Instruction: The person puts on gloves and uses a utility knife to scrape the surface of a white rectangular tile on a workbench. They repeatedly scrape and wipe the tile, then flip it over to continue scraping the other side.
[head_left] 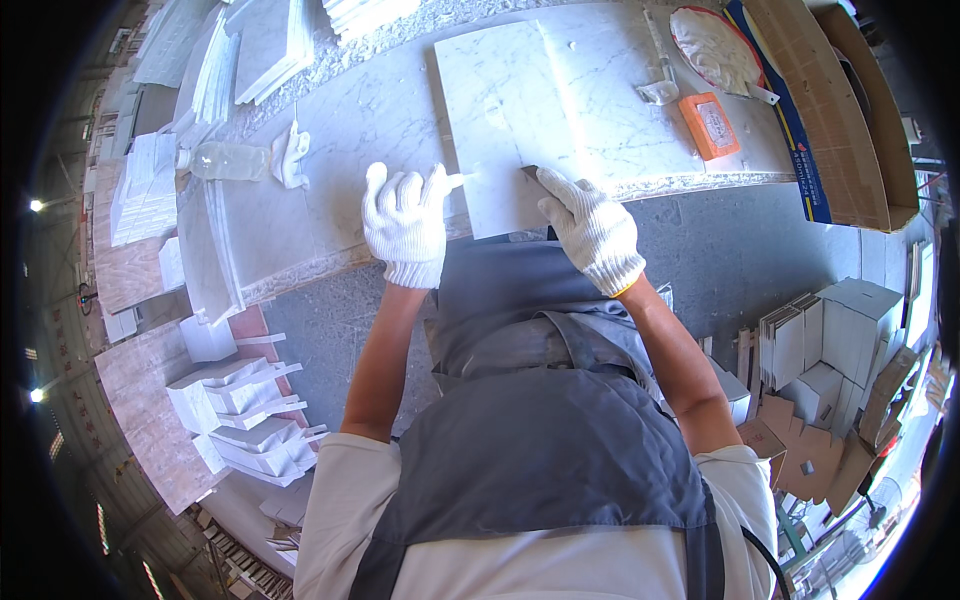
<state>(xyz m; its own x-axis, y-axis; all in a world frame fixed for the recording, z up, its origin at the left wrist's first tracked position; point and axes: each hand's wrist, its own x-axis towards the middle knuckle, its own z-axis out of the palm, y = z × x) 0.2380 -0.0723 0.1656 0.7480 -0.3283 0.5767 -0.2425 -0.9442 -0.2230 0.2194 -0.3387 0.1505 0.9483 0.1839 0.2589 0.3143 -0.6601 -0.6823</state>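
My right hand (597, 232), in a white knit glove, is closed on a small dark scraper blade (531, 174). The blade's tip is over a pale veined marble slab (500, 120), which lies on the bench with its near end by the front edge. Left of the slab, my gloved left hand (404, 222) has its fingers curled. A short white bit (457, 182) sticks out beside its index finger toward the slab's edge; what it is, I cannot make out.
An orange box (709, 127), a white brush-like tool (659, 90) and a round pouch of white material (715, 48) lie right, before a cardboard box (830, 110). A clear bottle (228, 160) and a crumpled white cloth (291, 156) lie left, near stacked tiles (270, 50).
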